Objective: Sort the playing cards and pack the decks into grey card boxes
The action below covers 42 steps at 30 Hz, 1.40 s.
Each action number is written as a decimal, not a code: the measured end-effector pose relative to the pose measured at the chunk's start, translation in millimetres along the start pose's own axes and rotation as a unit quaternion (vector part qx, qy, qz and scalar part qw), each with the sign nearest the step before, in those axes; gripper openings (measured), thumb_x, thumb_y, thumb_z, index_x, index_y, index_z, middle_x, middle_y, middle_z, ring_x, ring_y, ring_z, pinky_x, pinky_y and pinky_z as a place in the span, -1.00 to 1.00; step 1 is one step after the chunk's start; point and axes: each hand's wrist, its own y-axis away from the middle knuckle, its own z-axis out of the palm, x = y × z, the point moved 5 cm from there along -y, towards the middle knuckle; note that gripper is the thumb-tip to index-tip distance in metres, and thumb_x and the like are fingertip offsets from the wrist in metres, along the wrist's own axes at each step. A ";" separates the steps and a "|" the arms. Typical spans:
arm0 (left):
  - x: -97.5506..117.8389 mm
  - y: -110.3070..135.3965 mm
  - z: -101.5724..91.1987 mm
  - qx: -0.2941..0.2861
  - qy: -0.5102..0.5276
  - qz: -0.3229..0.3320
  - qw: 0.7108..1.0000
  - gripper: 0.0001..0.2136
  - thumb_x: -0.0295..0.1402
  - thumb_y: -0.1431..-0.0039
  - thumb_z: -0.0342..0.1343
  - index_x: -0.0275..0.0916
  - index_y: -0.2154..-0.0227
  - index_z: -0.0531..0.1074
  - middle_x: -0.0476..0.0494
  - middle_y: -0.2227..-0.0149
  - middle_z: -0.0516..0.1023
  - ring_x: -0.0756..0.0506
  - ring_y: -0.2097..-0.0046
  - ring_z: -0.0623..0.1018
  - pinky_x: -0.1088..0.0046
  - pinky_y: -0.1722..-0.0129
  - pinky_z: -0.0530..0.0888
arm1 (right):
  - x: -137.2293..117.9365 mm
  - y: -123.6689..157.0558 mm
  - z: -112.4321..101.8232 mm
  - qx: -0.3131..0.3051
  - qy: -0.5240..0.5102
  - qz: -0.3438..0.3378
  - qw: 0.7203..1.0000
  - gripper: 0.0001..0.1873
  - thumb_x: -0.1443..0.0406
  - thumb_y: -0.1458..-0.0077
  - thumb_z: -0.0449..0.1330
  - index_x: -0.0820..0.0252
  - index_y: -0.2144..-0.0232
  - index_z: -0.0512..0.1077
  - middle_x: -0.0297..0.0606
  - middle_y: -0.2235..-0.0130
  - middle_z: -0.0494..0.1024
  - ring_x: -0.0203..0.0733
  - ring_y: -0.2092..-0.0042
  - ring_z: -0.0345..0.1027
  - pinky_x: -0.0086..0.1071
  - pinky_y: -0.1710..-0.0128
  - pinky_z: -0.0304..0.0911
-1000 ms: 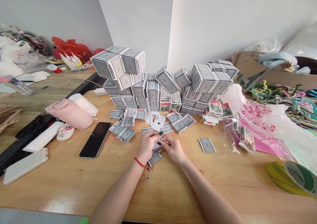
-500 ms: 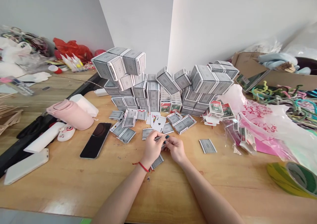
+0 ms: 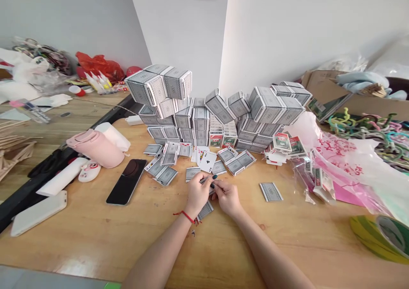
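Note:
My left hand (image 3: 196, 195), with a red string bracelet at the wrist, and my right hand (image 3: 227, 197) meet low on the wooden table (image 3: 96, 238). Their fingertips pinch a thin grey strip (image 3: 207, 178), too small to identify. A patterned playing card (image 3: 205, 210) lies partly under my left hand, and another card (image 3: 211, 191) shows between my hands. Several loose cards lie just beyond my fingers, including a face-up ace of clubs (image 3: 208, 161). Behind them rises a tall stacked wall of grey-patterned card decks (image 3: 191, 118).
A black phone (image 3: 126, 181) and pink bottle (image 3: 95, 148) lie to the left. To the right are a lone card (image 3: 271, 192), a pink-printed plastic bag (image 3: 348, 161), and a green-yellow tape roll (image 3: 378, 238). A cardboard box (image 3: 329, 91) stands at the back right.
My hands have shifted their pinch slightly, with my fingers now lifted around the thin strip. The whole scene sits slightly lower and further right in view, from my head moving.

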 end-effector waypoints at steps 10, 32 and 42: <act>-11.4 -9.3 0.3 -0.007 0.114 -0.085 0.990 -0.82 -0.26 0.10 0.10 -0.26 0.64 0.38 -0.01 0.59 0.39 -0.01 0.47 0.35 0.53 0.47 0.24 | 0.2 -0.9 -0.7 0.040 -0.039 0.021 0.998 -0.76 0.17 0.02 0.06 0.17 0.41 0.44 -0.36 0.68 0.37 -0.25 0.63 0.26 -0.41 0.59 0.18; -4.7 -15.7 -20.8 0.022 0.067 -0.014 0.997 -0.88 -0.38 0.08 0.10 -0.17 0.43 0.49 -0.16 0.35 0.52 -0.14 0.27 0.46 0.39 0.22 0.35 | 5.5 -7.7 -21.0 0.132 -0.009 0.012 0.991 -0.65 0.15 0.02 0.05 0.23 0.25 0.42 -0.32 0.62 0.39 -0.26 0.59 0.23 -0.42 0.59 0.18; -12.8 -5.2 11.3 -0.184 0.419 -0.280 0.844 -0.84 -0.37 0.09 0.13 -0.29 0.40 0.39 -0.12 0.41 0.48 -0.06 0.36 0.49 0.32 0.31 0.46 | 12.4 -12.9 -34.6 0.168 -0.091 0.038 0.981 -0.70 0.14 0.06 0.10 0.22 0.33 0.45 -0.22 0.31 0.51 -0.14 0.28 0.32 -0.31 0.28 0.23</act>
